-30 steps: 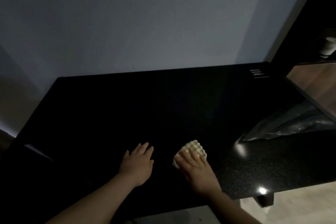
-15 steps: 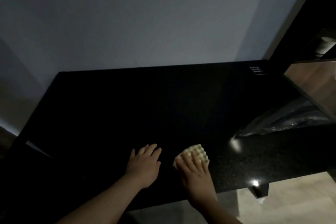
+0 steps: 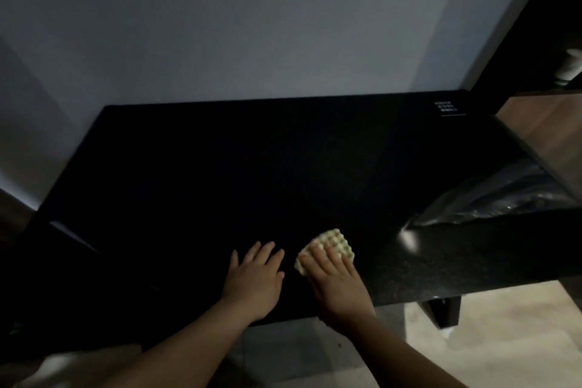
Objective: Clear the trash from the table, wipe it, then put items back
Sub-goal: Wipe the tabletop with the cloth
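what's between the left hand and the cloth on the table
Nothing but a narrow strip of bare black table, seen in the head view. The left hand lies flat beside the cloth, which the right hand presses down.

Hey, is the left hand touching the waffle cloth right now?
Apart. Head view shows bare dark table between the left hand and the cloth; only the right hand presses it.

Black speckled tabletop point(image 3: 220, 183), glossy finish. On it: pale waffle-texture cloth point(image 3: 335, 241) nr front edge, pressed under flat right hand point(image 3: 338, 287); left hand point(image 3: 255, 280) flat just beside; clear plastic bag point(image 3: 491, 201) at rt edge; white printed label point(image 3: 444, 106) at far-rt corner.
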Demonstrator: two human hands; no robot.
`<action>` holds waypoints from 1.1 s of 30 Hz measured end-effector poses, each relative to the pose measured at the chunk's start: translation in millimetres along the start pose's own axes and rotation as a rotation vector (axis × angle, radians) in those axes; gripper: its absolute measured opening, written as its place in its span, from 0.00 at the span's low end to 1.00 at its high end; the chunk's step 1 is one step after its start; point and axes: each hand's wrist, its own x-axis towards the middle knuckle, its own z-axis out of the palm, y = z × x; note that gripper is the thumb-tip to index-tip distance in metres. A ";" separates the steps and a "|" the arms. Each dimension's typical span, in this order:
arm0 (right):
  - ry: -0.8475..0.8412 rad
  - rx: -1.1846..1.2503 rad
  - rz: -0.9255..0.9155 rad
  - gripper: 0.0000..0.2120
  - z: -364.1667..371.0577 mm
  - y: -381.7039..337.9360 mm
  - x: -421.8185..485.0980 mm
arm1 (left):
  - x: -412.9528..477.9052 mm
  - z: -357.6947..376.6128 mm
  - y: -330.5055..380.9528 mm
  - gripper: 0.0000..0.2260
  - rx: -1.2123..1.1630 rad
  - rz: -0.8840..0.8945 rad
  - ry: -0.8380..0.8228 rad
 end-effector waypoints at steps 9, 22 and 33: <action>0.071 0.143 0.135 0.40 1.9 176.5 -47.6 | 6.6 17.2 80.8 0.22 -0.073 -0.153 0.096; 0.101 0.339 0.401 0.23 -0.7 232.8 -64.4 | 1.3 21.2 110.2 0.23 -0.119 -0.166 0.029; -0.018 0.285 0.142 0.26 -6.9 114.0 -33.9 | -25.9 32.0 49.5 0.34 -0.045 -0.141 0.055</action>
